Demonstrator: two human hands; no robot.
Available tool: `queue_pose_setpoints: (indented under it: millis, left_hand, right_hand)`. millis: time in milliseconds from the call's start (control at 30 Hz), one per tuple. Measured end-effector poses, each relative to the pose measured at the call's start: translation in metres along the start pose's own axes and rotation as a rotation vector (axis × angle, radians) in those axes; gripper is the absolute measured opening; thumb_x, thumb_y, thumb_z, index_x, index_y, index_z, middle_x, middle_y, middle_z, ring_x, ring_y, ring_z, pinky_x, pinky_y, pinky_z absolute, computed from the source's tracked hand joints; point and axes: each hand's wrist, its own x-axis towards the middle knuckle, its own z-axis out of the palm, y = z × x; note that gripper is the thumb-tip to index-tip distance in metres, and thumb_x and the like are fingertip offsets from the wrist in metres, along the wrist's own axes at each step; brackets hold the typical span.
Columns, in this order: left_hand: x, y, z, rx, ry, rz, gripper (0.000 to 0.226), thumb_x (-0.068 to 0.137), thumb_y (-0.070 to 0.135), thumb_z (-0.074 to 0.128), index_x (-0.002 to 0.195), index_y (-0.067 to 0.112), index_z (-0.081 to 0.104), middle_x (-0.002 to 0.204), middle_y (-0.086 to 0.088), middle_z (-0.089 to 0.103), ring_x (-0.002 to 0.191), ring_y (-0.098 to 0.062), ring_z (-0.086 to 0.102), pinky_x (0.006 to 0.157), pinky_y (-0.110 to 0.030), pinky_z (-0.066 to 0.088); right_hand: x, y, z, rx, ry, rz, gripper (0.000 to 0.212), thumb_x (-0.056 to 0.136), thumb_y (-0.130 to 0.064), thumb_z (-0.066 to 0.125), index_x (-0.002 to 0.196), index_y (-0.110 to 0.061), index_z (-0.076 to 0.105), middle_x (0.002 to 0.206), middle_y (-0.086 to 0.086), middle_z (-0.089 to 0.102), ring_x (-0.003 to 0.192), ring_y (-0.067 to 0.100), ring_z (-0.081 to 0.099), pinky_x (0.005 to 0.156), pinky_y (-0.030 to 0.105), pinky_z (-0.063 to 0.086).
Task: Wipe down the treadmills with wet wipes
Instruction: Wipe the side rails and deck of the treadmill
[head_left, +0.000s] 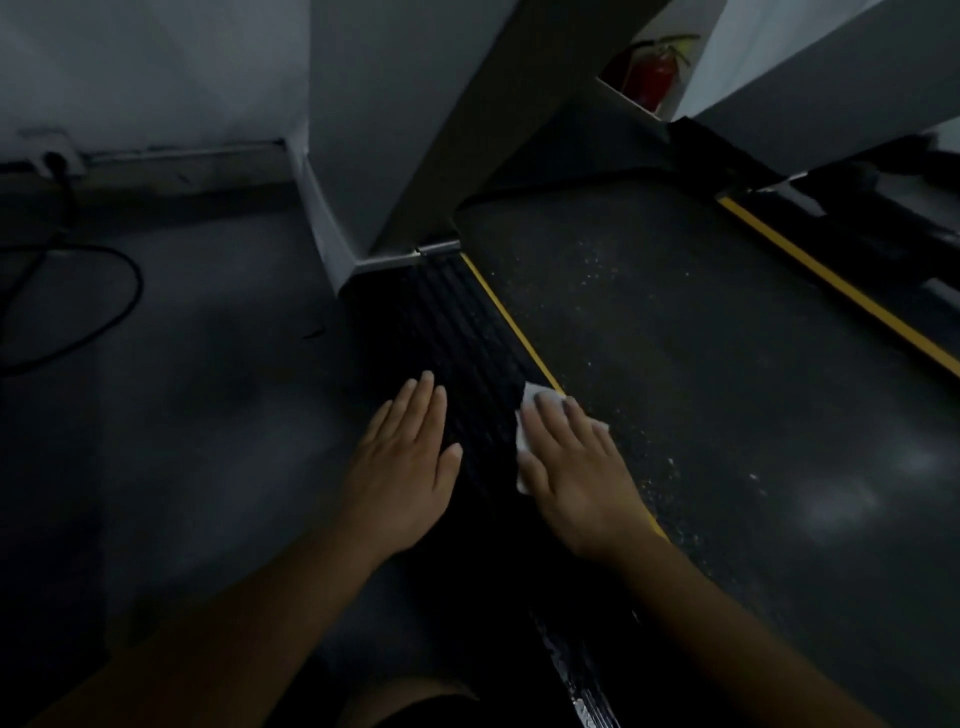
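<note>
Two hands down flat with straight, open fingers (423, 405): left hand (410, 467) resting bare on the ribbed black side rail (447, 322) of the treadmill (701, 338), right hand (576, 467) pressing a white wet wipe (532, 397) onto the yellow stripe (511, 322) at the rail's inner edge.

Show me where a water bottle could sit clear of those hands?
Free: the treadmill belt between its yellow stripes, beyond the right hand; the floor between cable and ribbed side rail. Crowded: the rail's near end, where the left hand lies flat and the right presses the wet wipe.

The right hand (576, 467) hides most of the wet wipe (527, 410).
</note>
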Motion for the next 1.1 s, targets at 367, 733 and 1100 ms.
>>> queue_pose_setpoints:
  millis: [367,733,1100]
  left_hand:
    - [-0.001,-0.009,0.0,-0.02,-0.054,0.0,0.089,0.082,0.06,-0.011,0.159,0.017,-0.008,0.159,0.006,-0.027,0.149,-0.006,-0.021,0.124,-0.029,-0.006]
    - [0.003,-0.008,-0.006,0.045,-0.053,-0.031,0.091,0.078,0.059,-0.017,0.16,0.019,-0.008,0.165,0.004,-0.022,0.15,-0.006,-0.019,0.122,-0.029,-0.012]
    - [0.04,-0.025,-0.008,0.091,0.0,-0.001,0.091,0.081,0.057,-0.011,0.161,0.016,0.004,0.169,0.0,-0.007,0.154,-0.012,-0.009,0.123,-0.031,-0.008]
  right_hand:
    - [0.008,-0.012,0.001,0.045,-0.023,-0.091,0.073,0.095,-0.062,-0.009,0.161,-0.033,0.001,0.168,-0.01,-0.009,0.154,0.013,-0.016,0.126,0.04,-0.001]
    - [0.057,0.001,-0.002,0.011,-0.013,-0.04,0.067,0.101,-0.056,0.001,0.162,-0.029,0.002,0.169,-0.006,-0.007,0.155,0.018,-0.012,0.126,0.042,0.004]
    - [0.11,-0.015,0.001,-0.042,0.005,-0.136,0.063,0.105,-0.051,0.007,0.162,-0.026,0.005,0.17,-0.002,-0.004,0.155,0.017,-0.008,0.126,0.04,0.002]
